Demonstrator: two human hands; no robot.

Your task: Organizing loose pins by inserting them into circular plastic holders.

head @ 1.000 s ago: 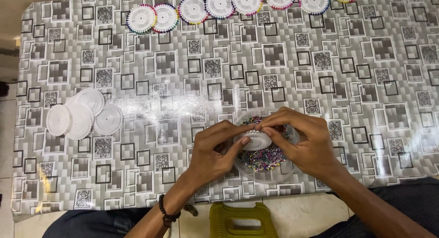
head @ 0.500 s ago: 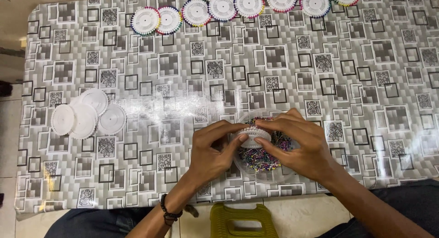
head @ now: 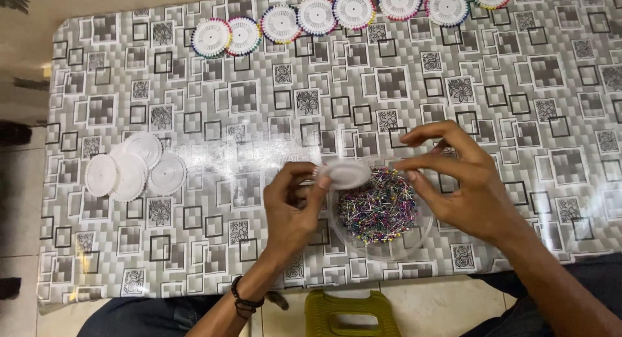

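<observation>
While the head camera looks straight down, the left hand [head: 295, 211] grips a white disc [head: 346, 174] by its near edge, thumb and fingers [head: 322, 181] clenched on the rim, so the disc is held flat just above the bowl [head: 414, 236] at its far left rim. That bowl is clear plastic, sits on the tabletop [head: 259, 110] close to the near edge, and is filled with a heap of thin pins [head: 378, 211] with coloured heads. Over the bowl's right side hovers the right hand [head: 470, 188], its thumb and forefinger drawn together in a pinch just right of the disc; whether a pin sits between them is too small to tell. Its other fingers are spread loosely above the bowl's far rim.

Well to the left of the bowl lies a small pile of empty discs [head: 133, 172], plain white with toothed edges, overlapping one another. Along the far edge of the tabletop, well beyond the bowl, runs a row of filled discs [head: 317, 14], each white with coloured pin heads ringing its rim. A grey cloth with a square and flower pattern covers the tabletop. On the left wrist, near the bowl's near left, is a dark wristband [head: 245, 301]. Just past the near edge, below the bowl, a yellow-green stool [head: 343, 314] shows between the person's knees.
</observation>
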